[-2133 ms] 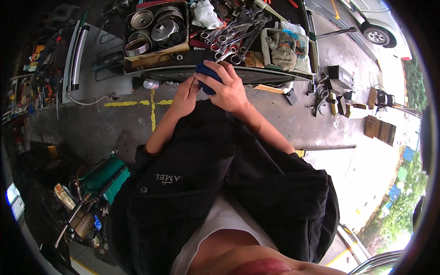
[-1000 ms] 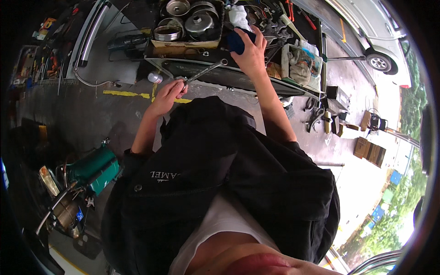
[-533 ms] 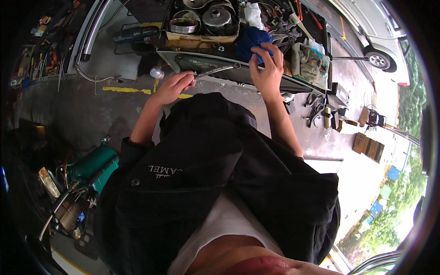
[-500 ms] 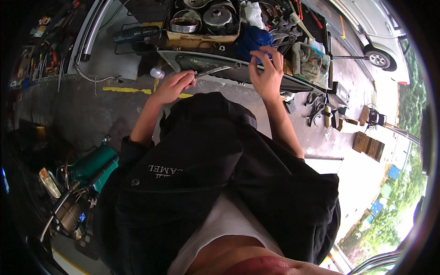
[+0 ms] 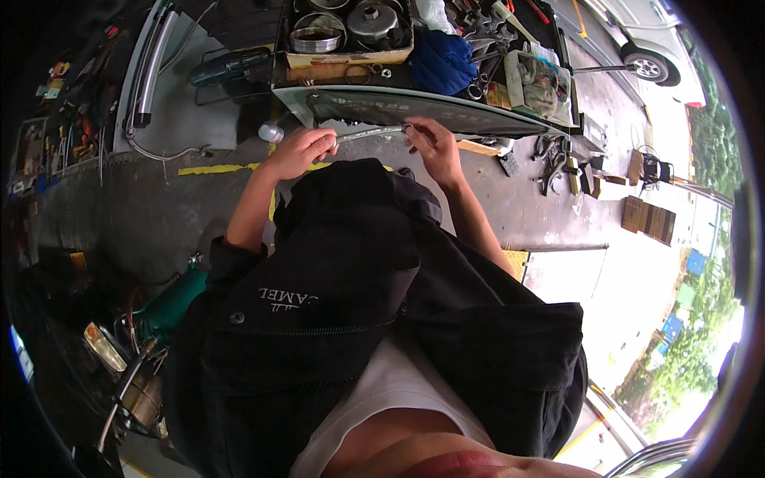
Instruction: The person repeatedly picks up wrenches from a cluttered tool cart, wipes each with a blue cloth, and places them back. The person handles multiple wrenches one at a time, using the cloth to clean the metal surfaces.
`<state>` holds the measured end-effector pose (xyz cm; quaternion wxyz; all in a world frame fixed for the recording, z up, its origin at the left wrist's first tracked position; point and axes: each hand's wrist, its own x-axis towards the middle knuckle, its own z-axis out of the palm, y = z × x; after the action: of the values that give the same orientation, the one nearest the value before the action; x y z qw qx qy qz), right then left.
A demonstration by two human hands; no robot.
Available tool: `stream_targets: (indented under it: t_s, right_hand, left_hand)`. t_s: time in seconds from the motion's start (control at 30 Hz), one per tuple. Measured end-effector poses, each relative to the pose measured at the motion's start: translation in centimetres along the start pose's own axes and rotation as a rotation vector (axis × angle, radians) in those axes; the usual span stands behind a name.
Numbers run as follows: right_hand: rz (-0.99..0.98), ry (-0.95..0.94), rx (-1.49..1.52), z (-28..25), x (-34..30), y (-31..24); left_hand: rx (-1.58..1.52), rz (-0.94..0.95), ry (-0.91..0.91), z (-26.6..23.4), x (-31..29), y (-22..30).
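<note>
A silver-coloured metal wrench (image 5: 370,133) spans the two hands, aslant before the near edge of the desk. The left hand (image 5: 307,151) is closed around one end, thumb along the shaft. The right hand (image 5: 434,151) is partly open, its bent fingers at the other end; whether they grip it or merely touch it, I cannot tell from here.

Beyond the wrench, a crumpled dark-blue cloth (image 5: 443,64), soft and deeply folded, lies on the desk (image 5: 402,78), whose dark top is edged by a pale rim. To its left stands a shallow box (image 5: 351,59) of round metal cups, the domed one (image 5: 373,22) bearing a hexagonal boss. To its right lie loose steel tools (image 5: 496,38) and a pale tray (image 5: 513,80) with greyish rags (image 5: 542,94).

Below, a small bottle (image 5: 271,131) stands out against the dark, scuffed floor (image 5: 215,199), which is marked with yellow lines. Outward in the workshop: a green tank (image 5: 171,307) at lower left, a brown cardboard box (image 5: 649,221) at right, and a white vehicle's wheel (image 5: 647,67) at upper right.
</note>
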<state>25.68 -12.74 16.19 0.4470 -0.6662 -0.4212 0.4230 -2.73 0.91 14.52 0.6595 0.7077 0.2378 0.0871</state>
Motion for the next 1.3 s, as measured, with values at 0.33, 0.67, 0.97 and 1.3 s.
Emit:
stream_targets:
  t_s: [0.33, 0.67, 0.97, 1.3]
  right_hand:
    - [0.076, -0.037, 0.177, 0.3, -4.0, 4.4]
    - [0.044, -0.015, 0.197, -3.4, -8.1, 4.3]
    - [0.112, 0.068, 0.283, -7.8, -17.1, 7.5]
    - [0.135, 0.019, 0.296, -7.8, -24.4, 12.6]
  left_hand:
    - [-0.102, -0.015, 0.189, 3.4, 0.2, -3.2]
    - [-0.171, -0.02, 0.336, 10.5, -0.5, -2.7]
    - [-0.222, -0.028, 0.296, 21.4, -3.0, -1.8]
    - [-0.224, -0.1, 0.376, 29.0, -8.7, -1.7]
